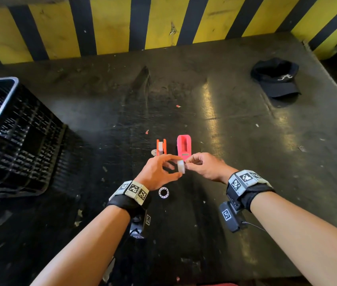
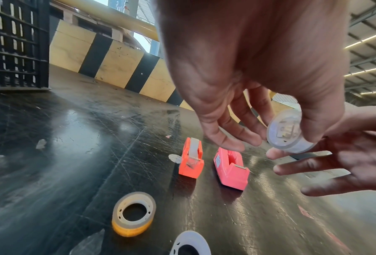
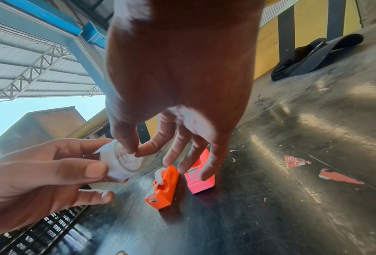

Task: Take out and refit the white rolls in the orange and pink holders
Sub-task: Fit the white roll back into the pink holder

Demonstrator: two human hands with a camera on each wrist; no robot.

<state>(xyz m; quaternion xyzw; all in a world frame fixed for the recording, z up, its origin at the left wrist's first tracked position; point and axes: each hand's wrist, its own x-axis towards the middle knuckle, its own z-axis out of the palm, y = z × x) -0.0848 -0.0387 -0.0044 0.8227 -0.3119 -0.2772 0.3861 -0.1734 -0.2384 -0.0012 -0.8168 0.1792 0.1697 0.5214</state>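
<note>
Both hands, left hand point(image 1: 159, 172) and right hand point(image 1: 205, 167), held one white roll point(image 1: 181, 166); the pink holder point(image 1: 184, 145) sat empty, the orange holder point(image 1: 161, 147) full.

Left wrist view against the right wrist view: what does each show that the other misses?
Only the left wrist view shows a loose tape roll lying flat on the table near the camera, with a white ring beside it. Only the right wrist view shows the black cap. Both show the white roll gripped by the left hand with the right hand pinching at it, the loaded orange holder and the empty pink holder.
</note>
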